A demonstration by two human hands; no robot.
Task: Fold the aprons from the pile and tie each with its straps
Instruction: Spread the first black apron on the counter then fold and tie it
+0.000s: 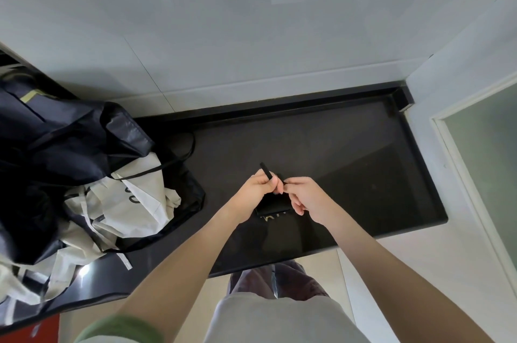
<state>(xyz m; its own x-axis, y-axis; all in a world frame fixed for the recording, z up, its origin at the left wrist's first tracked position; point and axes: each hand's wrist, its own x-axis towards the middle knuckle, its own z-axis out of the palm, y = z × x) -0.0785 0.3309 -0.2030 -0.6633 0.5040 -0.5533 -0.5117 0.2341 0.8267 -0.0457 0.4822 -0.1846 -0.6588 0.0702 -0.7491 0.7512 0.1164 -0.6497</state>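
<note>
A small folded black apron [273,206] lies on the black counter [363,175], partly hidden under my hands. Both hands meet just above it. My left hand [258,189] pinches a black strap [265,170] whose free end sticks up and away from me. My right hand [303,197] grips the other strap end, right beside the left thumb. A pile of dark navy and cream aprons [84,175] is heaped at the left end of the counter, straps trailing out of it.
White tiled walls close the counter at the back and right. A raised black lip [279,108] runs along the back edge. A frosted glass door [486,163] stands at right. The counter's front edge runs above my legs.
</note>
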